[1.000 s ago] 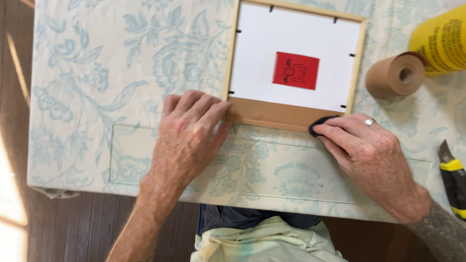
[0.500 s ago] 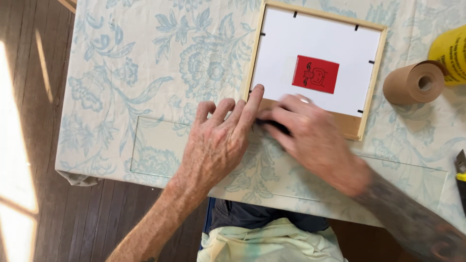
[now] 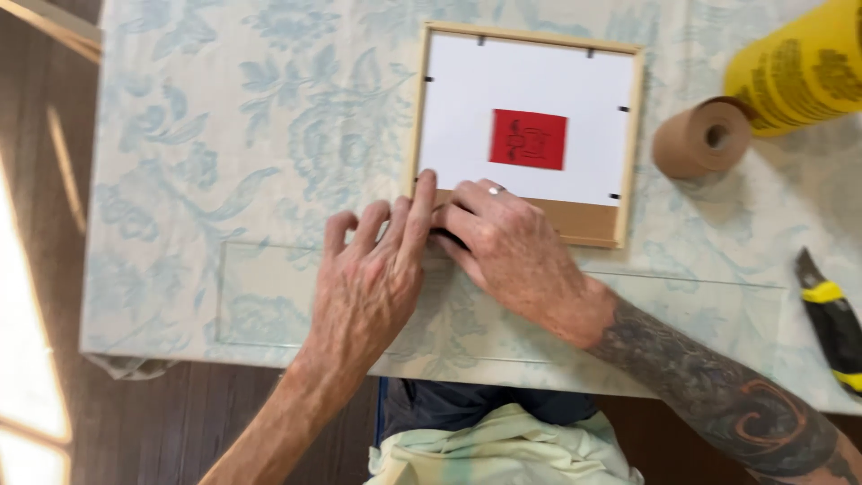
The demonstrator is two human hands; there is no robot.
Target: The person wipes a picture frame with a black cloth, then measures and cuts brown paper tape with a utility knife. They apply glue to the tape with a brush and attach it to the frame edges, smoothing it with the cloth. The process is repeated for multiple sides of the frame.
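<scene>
A light wooden picture frame [image 3: 530, 38] lies face down on the floral tablecloth [image 3: 224, 135], its white backing [image 3: 458, 117] carrying a red square label [image 3: 528, 139]. A strip of brown paper tape [image 3: 584, 221] runs along the frame's near edge. My left hand [image 3: 368, 287] rests flat, with its fingertips on the frame's near left corner. My right hand [image 3: 512, 251] presses a small black object [image 3: 449, 239] onto the tape at that same corner, right beside my left fingers. Most of the black object is hidden under my fingers.
A roll of brown paper tape [image 3: 700, 139] lies right of the frame, with a large yellow roll [image 3: 799, 67] behind it. A yellow and black utility knife [image 3: 831, 314] lies at the right edge. The table's near edge and a dark wood floor [image 3: 45, 224] border the left.
My right hand has slid with the black object along the frame's near edge, from its right corner to its left corner. My left hand stays at the left corner.
</scene>
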